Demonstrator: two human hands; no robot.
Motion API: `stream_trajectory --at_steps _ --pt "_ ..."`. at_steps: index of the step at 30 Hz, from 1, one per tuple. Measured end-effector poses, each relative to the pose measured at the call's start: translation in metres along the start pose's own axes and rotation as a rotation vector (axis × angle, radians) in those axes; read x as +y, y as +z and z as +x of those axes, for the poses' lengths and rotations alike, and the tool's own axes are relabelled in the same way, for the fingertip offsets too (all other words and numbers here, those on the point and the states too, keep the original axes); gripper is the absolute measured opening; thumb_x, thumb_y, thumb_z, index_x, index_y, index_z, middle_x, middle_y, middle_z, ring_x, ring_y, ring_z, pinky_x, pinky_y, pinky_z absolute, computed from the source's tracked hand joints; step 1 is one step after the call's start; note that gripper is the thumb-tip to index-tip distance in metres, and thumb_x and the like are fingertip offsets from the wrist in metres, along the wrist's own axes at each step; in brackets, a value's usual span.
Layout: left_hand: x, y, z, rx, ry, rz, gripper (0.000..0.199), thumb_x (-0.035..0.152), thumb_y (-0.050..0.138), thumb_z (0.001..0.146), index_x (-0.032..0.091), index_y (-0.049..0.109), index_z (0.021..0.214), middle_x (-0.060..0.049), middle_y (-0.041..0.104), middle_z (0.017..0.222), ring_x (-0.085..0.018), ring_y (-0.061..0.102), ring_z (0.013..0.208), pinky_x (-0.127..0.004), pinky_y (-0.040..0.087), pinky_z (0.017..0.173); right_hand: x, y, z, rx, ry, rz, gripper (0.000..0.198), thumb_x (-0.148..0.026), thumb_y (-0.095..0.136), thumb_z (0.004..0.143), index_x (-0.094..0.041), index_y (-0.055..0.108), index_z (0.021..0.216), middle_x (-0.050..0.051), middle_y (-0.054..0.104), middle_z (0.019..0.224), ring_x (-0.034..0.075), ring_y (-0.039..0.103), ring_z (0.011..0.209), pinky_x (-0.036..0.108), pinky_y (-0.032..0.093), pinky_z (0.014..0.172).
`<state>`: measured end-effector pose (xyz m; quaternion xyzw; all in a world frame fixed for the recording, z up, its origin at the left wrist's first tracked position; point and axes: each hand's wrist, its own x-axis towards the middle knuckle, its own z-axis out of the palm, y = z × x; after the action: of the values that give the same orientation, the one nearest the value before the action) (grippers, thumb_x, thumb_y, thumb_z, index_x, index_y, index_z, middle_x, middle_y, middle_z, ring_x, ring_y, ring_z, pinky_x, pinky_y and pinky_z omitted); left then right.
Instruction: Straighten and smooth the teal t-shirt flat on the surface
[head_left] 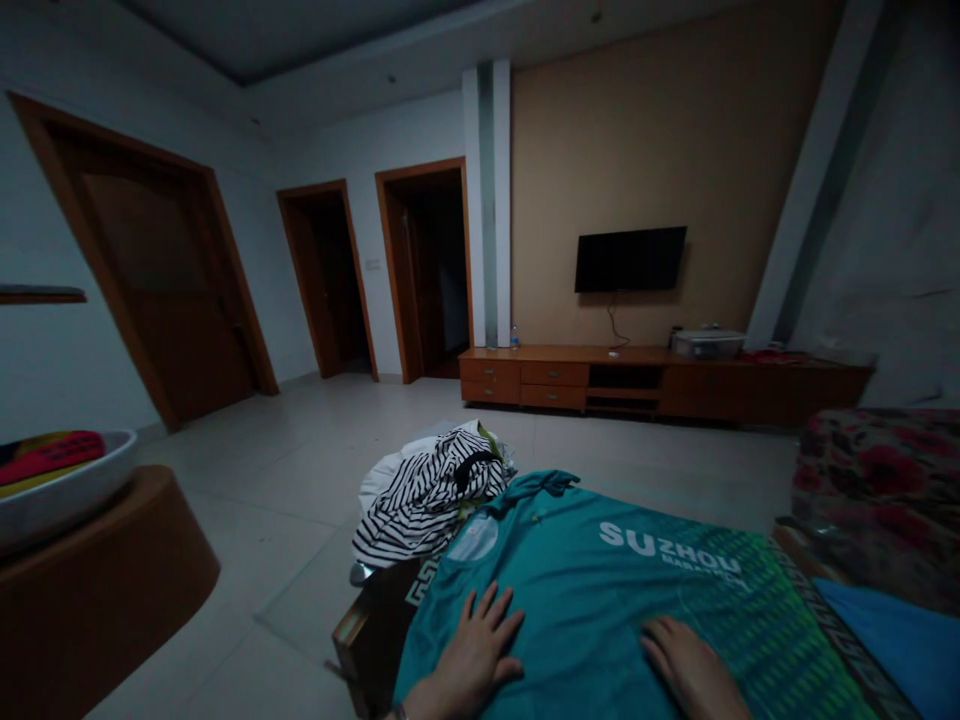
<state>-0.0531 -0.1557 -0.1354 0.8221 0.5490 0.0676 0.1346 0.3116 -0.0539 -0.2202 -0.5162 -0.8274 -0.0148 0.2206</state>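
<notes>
While both hands lie flat on the teal shirt (600, 590), the left hand (476, 655) has its fingers spread and the right hand (686, 665) rests palm down, its grip loose and holding nothing. The shirt is spread under them on the dark tabletop (375, 630). Beyond the left hand lies a striped garment (427, 495).

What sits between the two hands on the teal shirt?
Nothing but bare teal shirt. In the head view, left hand and right hand both lie flat on it, apart, with only fabric between them.
</notes>
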Motion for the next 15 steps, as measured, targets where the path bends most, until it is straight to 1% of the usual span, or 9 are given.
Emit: stream_trajectory --at_steps 2,4,7,10,13,15 --pt "-0.002 -0.001 -0.003 0.013 0.025 -0.010 0.063 0.059 0.044 0.087 0.035 0.032 0.144 -0.008 0.023 0.155 -0.035 0.016 0.143 -0.063 0.016 0.112 -0.005 0.014 -0.025 0.079 -0.047 0.011 0.035 -0.035 0.046 0.086 -0.024 0.069 0.109 0.008 0.066 0.118 0.026 0.063 0.106 0.038 0.051 0.089" --pt "-0.004 0.000 -0.003 0.022 0.040 -0.011 0.061 0.057 0.046 0.088 0.034 0.035 0.143 -0.008 0.027 0.154 -0.034 0.019 0.142 -0.063 0.017 0.112 -0.002 0.015 -0.041 0.115 -0.053 0.028 0.037 -0.033 0.043 0.087 -0.022 0.068 0.113 0.008 0.064 0.122 0.025 0.061 0.111 0.039 0.050 0.093" --pt "-0.009 0.008 0.000 0.065 0.037 0.001 0.055 0.052 0.047 0.089 0.031 0.042 0.140 -0.008 0.032 0.152 -0.033 0.022 0.141 -0.061 0.019 0.112 0.003 -0.001 -0.052 0.110 -0.003 0.063 0.038 -0.030 0.039 0.090 -0.019 0.068 0.113 0.009 0.063 0.123 0.023 0.060 0.113 0.039 0.049 0.096" --pt "-0.021 0.019 -0.001 0.209 -0.003 0.001 0.047 0.044 0.044 0.092 0.026 0.048 0.136 -0.009 0.034 0.151 -0.029 0.027 0.140 -0.052 0.025 0.114 0.000 -0.021 -0.064 0.130 0.061 0.051 0.039 -0.031 0.038 0.091 -0.018 0.067 0.114 0.010 0.062 0.123 0.024 0.058 0.114 0.040 0.048 0.096" --pt "-0.043 0.024 -0.011 0.325 -0.063 0.010 0.045 0.036 0.047 0.091 0.024 0.049 0.134 -0.010 0.039 0.148 -0.026 0.034 0.136 -0.046 0.032 0.112 0.004 -0.031 -0.092 0.164 0.091 0.009 0.039 -0.038 0.041 0.091 -0.019 0.066 0.114 0.010 0.063 0.121 0.024 0.059 0.113 0.040 0.048 0.095" --pt "-0.061 0.021 -0.026 0.353 -0.121 0.041 0.043 0.033 0.049 0.089 0.023 0.052 0.131 -0.011 0.044 0.143 -0.027 0.040 0.133 -0.045 0.034 0.110 0.017 -0.036 -0.120 0.193 0.109 -0.010 0.040 -0.043 0.042 0.090 -0.019 0.066 0.113 0.010 0.064 0.119 0.024 0.060 0.111 0.040 0.048 0.094"
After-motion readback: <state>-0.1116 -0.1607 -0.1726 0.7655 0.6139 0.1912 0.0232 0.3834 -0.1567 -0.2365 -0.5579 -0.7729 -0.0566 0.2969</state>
